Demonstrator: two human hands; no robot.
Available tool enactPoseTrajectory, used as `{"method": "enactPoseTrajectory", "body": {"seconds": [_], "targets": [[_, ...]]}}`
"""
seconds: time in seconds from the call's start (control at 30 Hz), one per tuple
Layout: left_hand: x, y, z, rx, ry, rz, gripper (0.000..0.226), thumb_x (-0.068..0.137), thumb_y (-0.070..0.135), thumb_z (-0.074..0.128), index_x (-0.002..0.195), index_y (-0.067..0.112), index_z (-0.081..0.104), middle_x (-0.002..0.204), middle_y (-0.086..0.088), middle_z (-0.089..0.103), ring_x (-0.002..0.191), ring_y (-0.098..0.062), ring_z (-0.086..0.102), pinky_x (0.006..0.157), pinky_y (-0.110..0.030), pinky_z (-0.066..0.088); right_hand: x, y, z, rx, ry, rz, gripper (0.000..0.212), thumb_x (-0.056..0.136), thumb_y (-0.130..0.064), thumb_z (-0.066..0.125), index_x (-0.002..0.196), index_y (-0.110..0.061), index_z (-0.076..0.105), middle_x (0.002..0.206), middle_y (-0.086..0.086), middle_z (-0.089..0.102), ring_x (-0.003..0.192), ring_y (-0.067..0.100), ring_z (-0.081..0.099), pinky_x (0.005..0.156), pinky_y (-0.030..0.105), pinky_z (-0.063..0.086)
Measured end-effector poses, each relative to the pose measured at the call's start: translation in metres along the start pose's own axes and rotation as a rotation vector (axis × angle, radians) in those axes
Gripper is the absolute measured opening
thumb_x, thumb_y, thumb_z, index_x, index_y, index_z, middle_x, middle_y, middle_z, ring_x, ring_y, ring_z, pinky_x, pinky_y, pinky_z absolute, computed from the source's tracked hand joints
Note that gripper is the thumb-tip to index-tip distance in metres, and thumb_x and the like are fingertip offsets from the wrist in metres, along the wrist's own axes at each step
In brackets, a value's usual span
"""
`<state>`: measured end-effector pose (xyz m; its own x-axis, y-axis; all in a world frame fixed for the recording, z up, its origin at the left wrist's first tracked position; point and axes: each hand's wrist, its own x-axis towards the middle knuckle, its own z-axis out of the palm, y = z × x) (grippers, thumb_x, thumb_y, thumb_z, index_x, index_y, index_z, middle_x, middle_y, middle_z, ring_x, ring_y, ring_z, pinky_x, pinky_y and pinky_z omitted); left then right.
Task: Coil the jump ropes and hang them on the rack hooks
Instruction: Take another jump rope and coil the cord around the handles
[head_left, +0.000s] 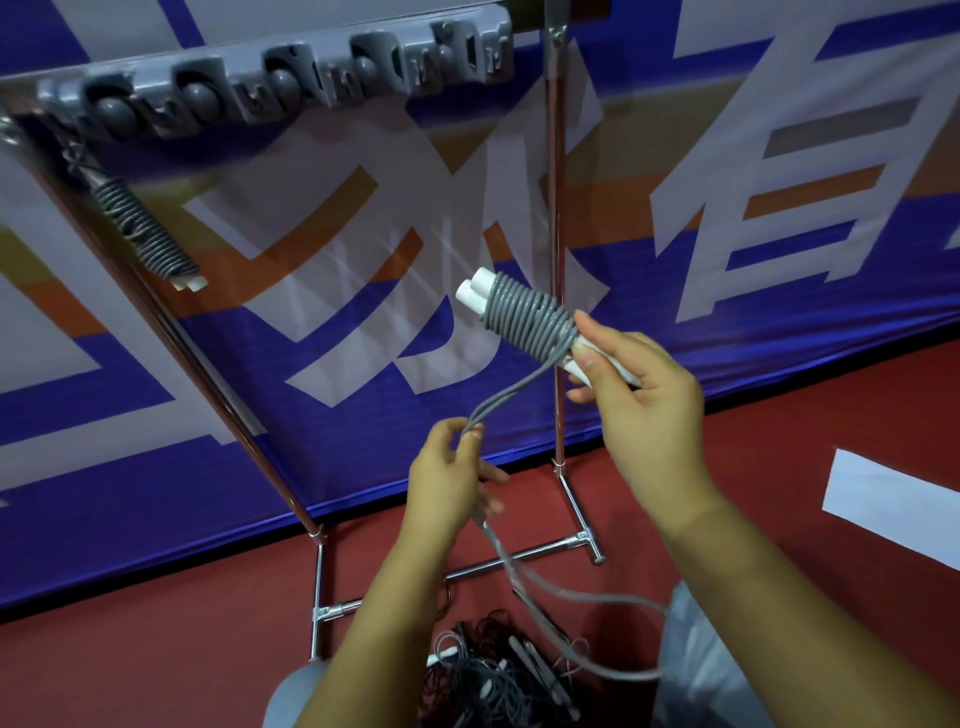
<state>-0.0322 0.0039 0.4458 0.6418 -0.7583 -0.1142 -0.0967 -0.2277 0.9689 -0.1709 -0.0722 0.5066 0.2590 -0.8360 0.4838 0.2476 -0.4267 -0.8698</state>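
At the upper left of the frame, a finished grey jump rope already hangs from the hook rail, a moulded grey plastic bar with rounded knobs and small prongs; its cord is wound in tight ridged turns round white handles. The rail sits on a shiny metal rack of thin tubes, in front of a smooth blue, white and orange banner.

Lower centre, the left hand pinches the doubled grey cord between thumb and fingers, its other digits loosely spread. Slack cord trails below it, blurred, toward a tangled pile of dark ropes on the red floor.

Right of centre, the right hand grips the two white handles, smooth plastic tubes, with the thumb pressed at the edge of the coil.

The step in hand looks like coiling the second rope, about half wound. Next, I judge, the remaining slack needs winding on under steady tension, the end tucked, then the bundle lifted to a free hook at the upper centre.
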Motion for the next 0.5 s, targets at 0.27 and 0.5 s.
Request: {"method": "enactPoseTrajectory", "body": {"seconds": [0.27, 0.5], "targets": [[0.000, -0.015, -0.017, -1.172, -0.331, -0.277, 0.018, 0.065, 0.009, 0.082, 0.075, 0.002, 0.069, 0.058, 0.001, 0.060, 0.030, -0.002, 0.034, 0.030, -0.013, 0.026, 0.004, 0.001, -0.004, 0.012, 0.035, 0.023, 0.035, 0.093, -0.004, 0.057, 0.115, -0.032, 0.059, 0.094, -0.006, 0.062, 0.084, 0.009, 0.065, 0.067, 0.015, 0.053], [-0.001, -0.037, -0.028, -1.159, -0.681, -0.071, 0.033, 0.098, 0.028, 0.048, 0.107, 0.002, 0.067, 0.067, -0.001, 0.061, 0.061, -0.010, 0.053, 0.062, -0.023, 0.040, 0.013, -0.004, -0.003, 0.048, 0.049, 0.034, 0.035, 0.093, -0.003, 0.056, 0.117, -0.029, 0.059, 0.097, -0.002, 0.063, 0.086, 0.007, 0.066, 0.068, 0.016, 0.053]]}}
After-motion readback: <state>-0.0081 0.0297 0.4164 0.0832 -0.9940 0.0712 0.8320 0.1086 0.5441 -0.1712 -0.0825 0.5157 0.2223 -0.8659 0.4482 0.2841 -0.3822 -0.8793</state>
